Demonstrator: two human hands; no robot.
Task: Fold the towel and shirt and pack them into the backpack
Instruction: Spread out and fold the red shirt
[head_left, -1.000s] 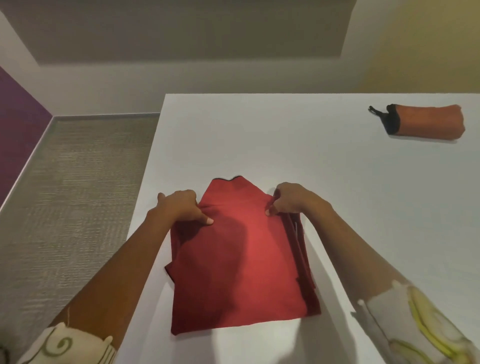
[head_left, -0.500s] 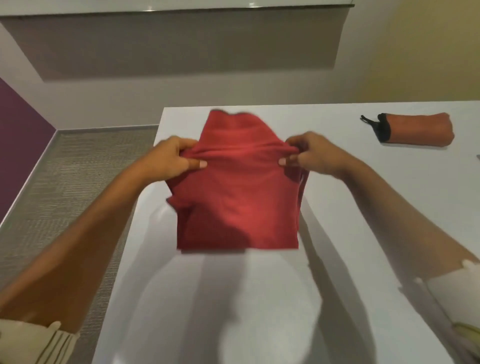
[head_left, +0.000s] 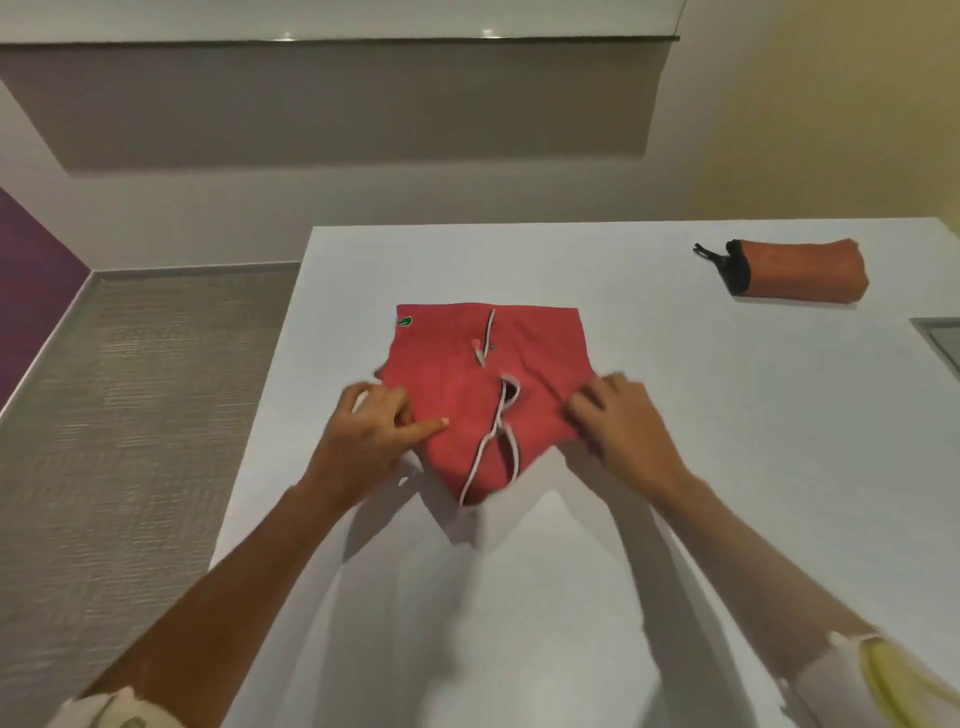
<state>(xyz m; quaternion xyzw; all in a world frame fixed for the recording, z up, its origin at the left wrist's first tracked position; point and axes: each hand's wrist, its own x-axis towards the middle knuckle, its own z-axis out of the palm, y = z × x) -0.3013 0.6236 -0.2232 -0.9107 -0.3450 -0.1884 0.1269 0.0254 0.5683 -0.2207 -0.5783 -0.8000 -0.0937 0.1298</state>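
Note:
A folded red polo shirt (head_left: 457, 364) lies front side up on the white table (head_left: 675, 415), its white-edged collar pointing toward me and a small green logo at its far left corner. My left hand (head_left: 374, 436) grips the shirt's near left edge, thumb lying on the fabric. My right hand (head_left: 623, 421) holds the near right edge with curled fingers. A rolled orange towel (head_left: 805, 270) with a black end and strap lies at the far right of the table. No backpack is in view.
The table's left edge (head_left: 260, 441) drops to a grey carpeted floor (head_left: 130, 415). A grey flat object (head_left: 943, 338) shows at the right edge of the view. A wall stands beyond the table's far edge.
Both hands lifted the folded shirt off the table, flipped it over and laid it down farther away. The plain back showed before; now the collar and placket face up.

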